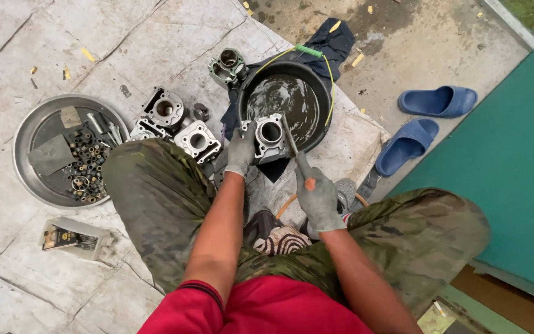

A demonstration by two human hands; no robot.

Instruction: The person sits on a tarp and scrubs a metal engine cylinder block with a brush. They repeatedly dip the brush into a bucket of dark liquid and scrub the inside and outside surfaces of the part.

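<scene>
Seen from above, a person squats on a cracked concrete floor, knees in camouflage trousers.

Left hand, in a grey glove, is closed on the side of a grey cast-metal engine cylinder with a round bore, holding it at the near rim of a black round basin of murky liquid. The cylinder sits partly over the basin's edge.

Right hand, also grey-gloved, is clenched around the orange handle of a slim metal tool; the tool's shaft runs up and left, its tip at the cylinder's right side, just beside the bore.

Left of the basin, several more grey engine cylinders lie close together on the floor. One further cylinder rests at the basin's far-left rim.

Further left, a round shallow metal tray holds small bolts, bushings and grey scraps. A small flat packet lies below the tray.

Right of the basin, a pair of blue rubber slippers rests near a green mat.
</scene>
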